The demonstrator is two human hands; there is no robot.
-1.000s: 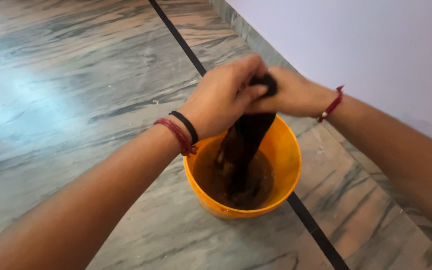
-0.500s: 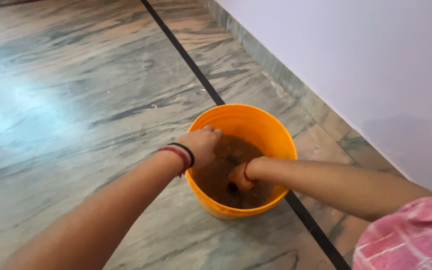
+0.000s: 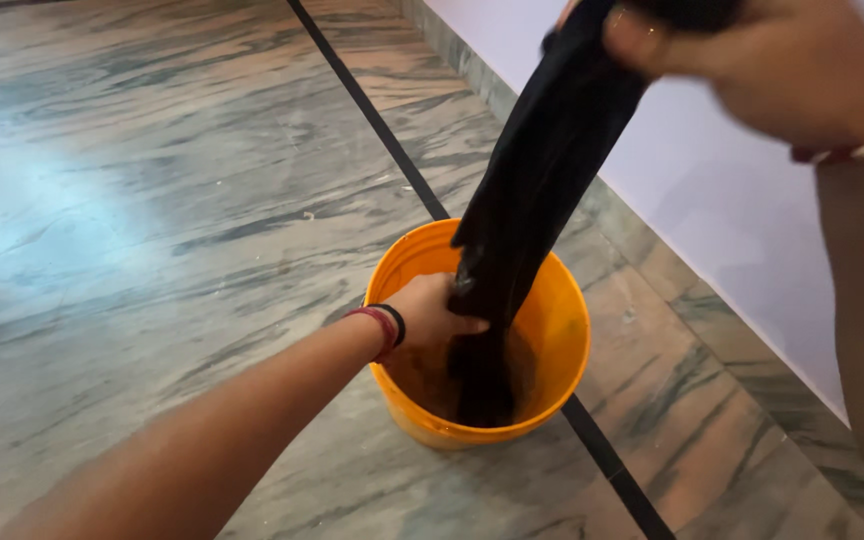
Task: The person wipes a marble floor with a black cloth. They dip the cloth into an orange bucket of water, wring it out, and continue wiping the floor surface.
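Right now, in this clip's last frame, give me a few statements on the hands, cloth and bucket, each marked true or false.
1. The right hand holds the dark cloth up high. True.
2. The bucket is blue. False: it is orange.
3. The left hand grips the cloth down at the bucket's rim. True.
4. The cloth lies spread flat on the floor. False: it hangs from the raised hand into the bucket.
5. The bucket holds murky brown water. True.
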